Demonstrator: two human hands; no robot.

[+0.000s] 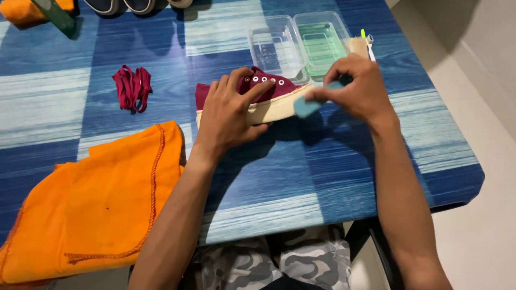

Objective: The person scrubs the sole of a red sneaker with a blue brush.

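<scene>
A maroon canvas shoe (269, 88) with a cream sole lies on its side in the middle of the blue-patterned table (301, 177). My left hand (228, 110) is clamped over the shoe's middle, fingers across the eyelets, thumb under the sole. My right hand (357, 86) pinches a small teal sponge pad (306, 106) and presses it against the cream sole near the toe. The shoe's toe end is partly hidden behind my right hand.
Maroon laces (131, 87) lie bundled at the left. An orange cloth (97, 204) covers the near left corner. Two clear plastic trays (298, 45), one with greenish liquid, stand behind the shoe beside a brush (367, 43). Other shoes (129, 5) sit at the far edge.
</scene>
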